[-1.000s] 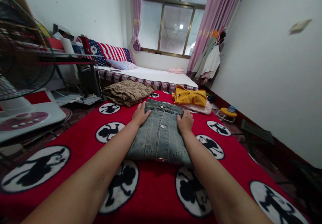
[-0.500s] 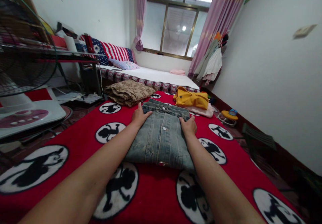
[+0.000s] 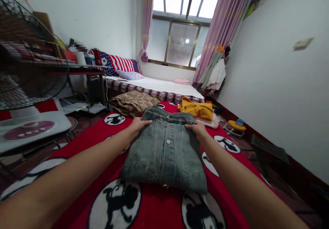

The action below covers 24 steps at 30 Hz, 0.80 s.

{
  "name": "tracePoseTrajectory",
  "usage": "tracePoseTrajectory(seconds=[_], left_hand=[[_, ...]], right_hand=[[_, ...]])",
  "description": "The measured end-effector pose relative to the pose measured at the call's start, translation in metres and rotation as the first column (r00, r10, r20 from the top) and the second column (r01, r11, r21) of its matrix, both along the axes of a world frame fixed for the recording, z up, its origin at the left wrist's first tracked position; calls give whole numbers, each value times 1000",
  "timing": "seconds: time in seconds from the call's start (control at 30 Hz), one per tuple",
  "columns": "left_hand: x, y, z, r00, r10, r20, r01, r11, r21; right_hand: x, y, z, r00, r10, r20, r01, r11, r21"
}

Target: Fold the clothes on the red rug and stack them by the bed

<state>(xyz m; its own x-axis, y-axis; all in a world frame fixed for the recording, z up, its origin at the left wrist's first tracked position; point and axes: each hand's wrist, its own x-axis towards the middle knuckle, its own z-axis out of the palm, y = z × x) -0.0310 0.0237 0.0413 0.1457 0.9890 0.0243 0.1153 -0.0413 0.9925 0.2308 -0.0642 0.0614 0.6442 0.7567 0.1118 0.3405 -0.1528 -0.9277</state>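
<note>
A folded pale-blue denim jacket (image 3: 164, 153) with metal buttons is held up a little above a red blanket (image 3: 156, 208) printed with black monkeys in white circles. My left hand (image 3: 137, 124) grips the jacket's far left edge, thumb on top. My right hand (image 3: 197, 129) grips its far right edge in the same way. Both sets of fingers curl under the cloth and are partly hidden.
A folded brown patterned cloth (image 3: 135, 102) and a yellow garment (image 3: 196, 108) on a pink one lie beyond the jacket. A standing fan (image 3: 28, 81) and a cluttered table (image 3: 77, 64) are on the left. Behind is a bed (image 3: 159, 85), a window and hanging clothes (image 3: 214, 69).
Both hands went from lying flat on the jacket to gripping its far edges, and the jacket has risen off the blanket toward me. The camera has tilted up slightly.
</note>
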Motion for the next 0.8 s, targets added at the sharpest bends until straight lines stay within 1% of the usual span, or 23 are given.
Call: tracePoseTrajectory(seconds=[0.03,0.07,0.1,0.13,0.17,0.2,0.23,0.27,0.3,0.33,0.37,0.4,0.43,0.47,0.5,0.53,0.57,0.6,0.63,0.67,0.7,0.73,0.8], left_hand=[[-2,0,12,1000,7,24,-8,1000,14],[-4,-1,27,998,15,54,-18,998,58],[-6,-1,44,995,28,92,-40,990,133],[-8,-2,65,991,28,129,-61,965,256],[-9,-4,87,988,11,154,-74,909,409],[-10,-7,110,988,16,153,-99,826,555],[-10,-12,133,993,26,112,-97,721,686],[-10,-18,152,998,44,55,-70,615,786],[-9,-25,167,997,72,1,-38,510,860],[-7,-33,175,994,95,-45,2,413,911],[-5,-42,175,990,104,-90,50,334,941],[-2,-51,166,985,108,-135,100,279,955],[2,-59,148,977,102,-187,157,249,956],[5,-67,124,960,95,-264,235,239,942],[9,-74,94,929,114,-351,312,268,912],[12,-81,62,879,118,-461,411,303,860],[16,-86,30,798,80,-597,549,313,775],[18,-91,1,701,14,-713,679,293,673],[20,-94,-23,657,-27,-753,726,291,623],[21,-97,-41,668,-40,-743,713,320,623],[21,-99,-52,675,-72,-734,710,335,619],[21,-101,-58,701,-89,-708,686,358,634],[20,-104,-57,738,-123,-663,651,388,653]], right_hand=[[-1,3,12,999,25,-21,-24,999,34],[-2,7,25,999,44,-31,-41,995,90],[-2,12,38,998,57,-32,-51,986,160],[-2,17,53,998,63,-20,-55,961,269],[-1,23,68,999,54,-6,-48,922,385],[2,28,82,999,45,5,-42,874,485],[5,33,93,999,38,18,-42,821,569],[10,36,102,999,35,27,-44,783,620],[16,37,107,999,35,29,-45,768,639],[22,36,106,999,32,18,-36,777,629],[29,31,100,1000,25,-13,-12,806,591],[35,25,89,998,7,-67,30,844,535],[41,15,73,991,-25,-132,84,881,466],[46,4,53,976,-53,-210,138,900,413],[51,-7,31,958,-77,-276,183,905,383],[56,-19,8,947,-111,-300,222,904,366],[60,-30,-14,938,-145,-315,257,900,352],[64,-39,-33,927,-180,-328,296,889,349],[66,-46,-49,919,-203,-337,325,875,359],[68,-51,-62,914,-213,-347,342,863,372],[68,-54,-71,913,-209,-349,343,858,383],[68,-55,-76,920,-193,-340,325,861,391],[64,-56,-79,950,-153,-273,253,889,381]])
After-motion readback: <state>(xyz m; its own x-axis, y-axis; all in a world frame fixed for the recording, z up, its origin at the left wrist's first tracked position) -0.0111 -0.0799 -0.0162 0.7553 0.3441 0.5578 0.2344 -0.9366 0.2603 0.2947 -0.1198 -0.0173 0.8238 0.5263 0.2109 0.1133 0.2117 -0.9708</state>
